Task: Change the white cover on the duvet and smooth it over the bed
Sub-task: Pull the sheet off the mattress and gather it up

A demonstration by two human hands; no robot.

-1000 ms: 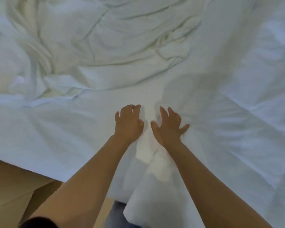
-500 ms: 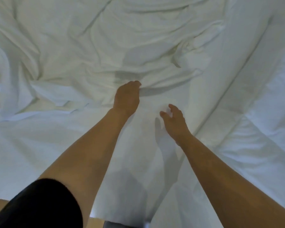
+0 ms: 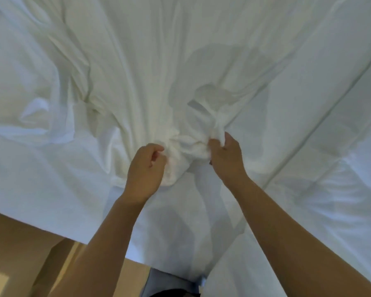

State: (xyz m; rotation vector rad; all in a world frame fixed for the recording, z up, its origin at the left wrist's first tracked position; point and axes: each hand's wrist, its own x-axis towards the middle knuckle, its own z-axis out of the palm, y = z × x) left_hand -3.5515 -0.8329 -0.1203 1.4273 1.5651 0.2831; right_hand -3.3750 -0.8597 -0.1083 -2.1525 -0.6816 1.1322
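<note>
Left hand [image 3: 146, 168]: empty earlier, now apparently gripping white cover [image 3: 186, 146].
Right hand [image 3: 225, 159]: also clenching it.
Meaning: gathering starts.

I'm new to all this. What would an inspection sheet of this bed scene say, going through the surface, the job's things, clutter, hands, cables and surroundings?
Surface: bed, all in white fabric, its near edge running across the lower left.
Job's things: white cover, heavily creased and pulled into a tight bunch between the hands; a thicker, puffier white layer lies at the right, probably the duvet.
Clutter: nothing seen.
Hands: left hand grips the bunch's left side with curled fingers; right hand pinches a twist of the cover on its right side.
Cables: nothing seen.
Surroundings: tan surface below the bed's edge; a blue-grey patch at the bottom, too unclear to name.
</note>
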